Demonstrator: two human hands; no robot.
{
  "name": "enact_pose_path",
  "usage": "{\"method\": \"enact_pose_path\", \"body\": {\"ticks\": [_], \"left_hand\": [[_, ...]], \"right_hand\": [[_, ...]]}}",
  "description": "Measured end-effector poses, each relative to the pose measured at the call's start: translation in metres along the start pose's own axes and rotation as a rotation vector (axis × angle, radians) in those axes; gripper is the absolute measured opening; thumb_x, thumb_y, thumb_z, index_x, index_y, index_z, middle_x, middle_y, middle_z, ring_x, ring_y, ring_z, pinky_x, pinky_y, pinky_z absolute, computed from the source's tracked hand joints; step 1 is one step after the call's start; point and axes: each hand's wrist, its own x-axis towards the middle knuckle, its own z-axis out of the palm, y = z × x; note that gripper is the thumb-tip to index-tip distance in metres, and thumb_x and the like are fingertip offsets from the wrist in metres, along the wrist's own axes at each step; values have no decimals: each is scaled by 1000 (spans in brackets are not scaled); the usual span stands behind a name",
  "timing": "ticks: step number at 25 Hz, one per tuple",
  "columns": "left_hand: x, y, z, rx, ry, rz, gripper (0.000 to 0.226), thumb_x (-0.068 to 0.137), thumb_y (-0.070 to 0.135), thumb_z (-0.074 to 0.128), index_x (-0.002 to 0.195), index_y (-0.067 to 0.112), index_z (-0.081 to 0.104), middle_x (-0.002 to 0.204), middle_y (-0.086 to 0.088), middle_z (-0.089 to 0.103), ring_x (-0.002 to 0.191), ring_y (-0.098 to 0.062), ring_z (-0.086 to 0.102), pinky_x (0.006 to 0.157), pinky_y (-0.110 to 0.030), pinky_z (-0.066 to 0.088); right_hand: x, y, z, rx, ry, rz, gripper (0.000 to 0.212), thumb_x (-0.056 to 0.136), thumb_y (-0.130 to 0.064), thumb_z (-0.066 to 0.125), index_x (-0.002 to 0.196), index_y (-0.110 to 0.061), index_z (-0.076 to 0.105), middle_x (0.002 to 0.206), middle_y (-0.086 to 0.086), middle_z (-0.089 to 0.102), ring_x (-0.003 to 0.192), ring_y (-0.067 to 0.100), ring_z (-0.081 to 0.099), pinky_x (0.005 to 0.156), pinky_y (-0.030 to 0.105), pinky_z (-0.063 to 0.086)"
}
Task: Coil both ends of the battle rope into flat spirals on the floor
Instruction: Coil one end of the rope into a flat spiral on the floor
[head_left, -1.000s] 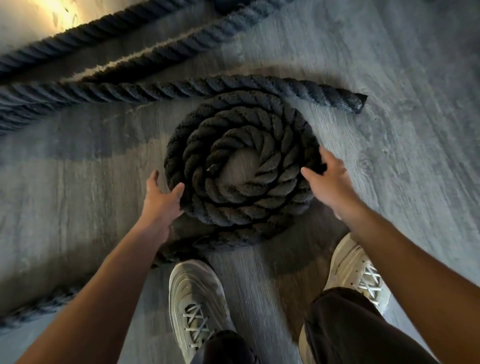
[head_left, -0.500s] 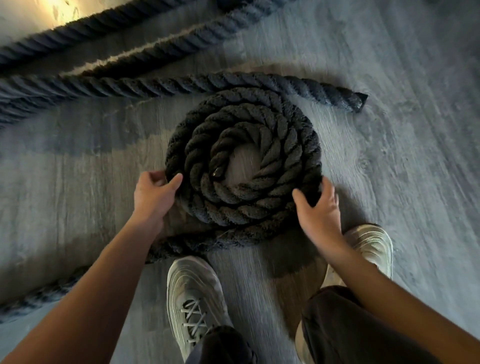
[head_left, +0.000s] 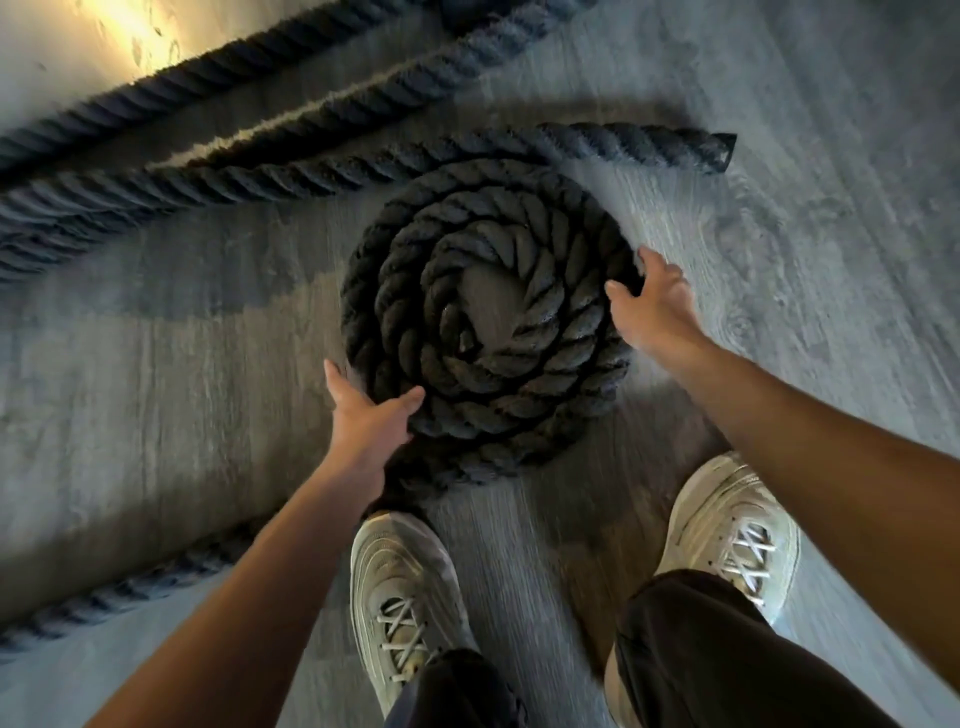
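A thick black battle rope is wound into a flat spiral coil (head_left: 519, 234) on the grey wood floor, with a small bare gap at its centre. My left hand (head_left: 363, 421) presses the coil's near-left edge, thumb lying over the outer turn, fingers stretched along its side. My right hand (head_left: 654, 306) touches the coil's right edge, thumb on top and fingers spread against the outer turn. The rope's tail (head_left: 130, 587) leaves the coil under my left wrist toward the lower left. The other rope end (head_left: 719, 153) lies straight just behind the coil.
Two more runs of rope (head_left: 363, 98) cross the floor diagonally at the top left. My left shoe (head_left: 400, 587) and right shoe (head_left: 727, 525) stand just in front of the coil. Bare floor stretches to the right.
My right hand moved from the coil's near-right edge up to its right side. My left hand slid from the left side down to the near-left edge, fingers now straighter.
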Motion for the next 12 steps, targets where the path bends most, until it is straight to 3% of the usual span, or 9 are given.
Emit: {"method": "enact_pose_path", "body": {"ticks": [2,4,6,8,12], "left_hand": [[-9,-15,5,-36,-28,-6,117,82,25,86,155,56,-1,155,2,42,124,-23,58,92,-49,59],[-6,-14,5,-8,15,9,108,80,29,87,155,50,12,150,-1,44,124,-26,56,98,-52,56],[2,-5,1,87,133,46,84,81,40,84,145,39,30,146,-7,41,122,-30,54,100,-53,53],[14,9,-5,125,226,139,66,85,46,78,132,34,34,142,-8,39,121,-30,52,100,-52,52],[37,38,-10,122,169,303,77,95,38,70,155,37,23,151,-5,44,127,-22,52,92,-37,54]], "right_hand": [[4,6,-7,-37,6,-24,65,97,-52,52,151,-20,38,147,11,43,130,32,46,91,33,41],[-14,16,-5,-4,-9,25,68,94,-62,48,148,-21,44,142,11,50,126,32,51,96,36,45],[-49,30,10,30,-23,62,72,94,-63,46,150,-18,39,144,12,48,130,34,48,102,42,43],[-91,37,26,45,-44,76,81,94,-62,48,156,-15,25,154,13,36,138,34,39,107,42,36],[-127,41,41,115,-132,83,89,91,-61,54,157,-12,19,157,9,33,142,28,35,111,40,33]]}}
